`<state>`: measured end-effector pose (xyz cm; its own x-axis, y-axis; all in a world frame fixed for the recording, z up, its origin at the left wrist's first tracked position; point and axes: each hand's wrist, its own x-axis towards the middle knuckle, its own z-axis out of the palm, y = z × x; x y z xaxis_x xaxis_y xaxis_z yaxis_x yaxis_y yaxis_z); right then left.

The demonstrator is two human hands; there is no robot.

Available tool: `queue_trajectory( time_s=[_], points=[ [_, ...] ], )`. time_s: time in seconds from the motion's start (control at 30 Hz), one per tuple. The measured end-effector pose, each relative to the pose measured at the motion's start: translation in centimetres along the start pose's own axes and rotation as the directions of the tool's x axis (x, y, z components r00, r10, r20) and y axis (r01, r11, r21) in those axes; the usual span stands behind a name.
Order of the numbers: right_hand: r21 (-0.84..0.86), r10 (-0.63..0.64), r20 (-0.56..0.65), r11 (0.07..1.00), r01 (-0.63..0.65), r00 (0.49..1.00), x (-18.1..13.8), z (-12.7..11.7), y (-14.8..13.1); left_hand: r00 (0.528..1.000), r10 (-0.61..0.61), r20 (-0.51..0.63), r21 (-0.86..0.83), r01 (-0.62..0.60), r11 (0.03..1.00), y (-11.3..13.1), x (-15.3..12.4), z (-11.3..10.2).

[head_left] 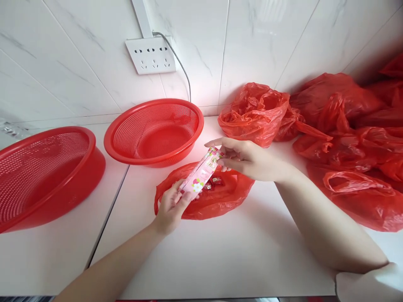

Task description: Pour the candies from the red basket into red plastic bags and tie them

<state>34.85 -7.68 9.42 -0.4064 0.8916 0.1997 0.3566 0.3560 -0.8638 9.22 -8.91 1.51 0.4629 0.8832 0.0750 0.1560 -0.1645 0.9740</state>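
A long, narrow pink packet [199, 178] with a flower-and-fruit print is held slantwise between my two hands. My left hand [171, 207] grips its lower end, with the thumb on the printed face. At the upper end, my right hand [241, 157] pinches the packet between thumb and fingers, the index finger stretched out above it. Right below lies an open red plastic bag [220, 205], spread on the white table. Inside it are small dark red wrapped pieces [216, 180], partly hidden by the packet and my hands.
A red perforated basket [154, 157] stands behind the bag, and another red basket [72, 188] is at the left. A crumpled red bag [255, 117] sits at the back; several filled red bags [362, 147] crowd the right. A socket panel [151, 56] with a cable is on the wall.
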Motion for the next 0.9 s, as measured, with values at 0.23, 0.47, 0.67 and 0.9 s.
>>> queue_trajectory(
  time_s=[0.23,0.47,0.67,0.9],
  points=[
    [0.282,0.098,-0.009,0.955,-0.092,0.995,0.2,1.5,-0.3,0.933,-0.181,0.311,-0.356,0.29,0.888,0.5,-1.7,0.6],
    [0.315,0.156,-0.046,0.939,-0.134,0.987,0.4,1.9,0.5,0.93,-0.142,0.339,-0.492,0.304,0.816,-0.3,-1.7,0.9],
    [0.284,0.13,-0.055,0.952,-0.109,0.99,0.3,1.7,0.0,0.959,-0.188,0.213,-0.534,0.275,0.8,-0.2,-1.4,0.9],
    [0.319,0.144,-0.056,0.94,-0.119,0.988,0.3,1.7,-0.2,0.892,-0.267,0.366,-0.483,0.427,0.764,-0.3,-1.7,1.0]
  ],
)
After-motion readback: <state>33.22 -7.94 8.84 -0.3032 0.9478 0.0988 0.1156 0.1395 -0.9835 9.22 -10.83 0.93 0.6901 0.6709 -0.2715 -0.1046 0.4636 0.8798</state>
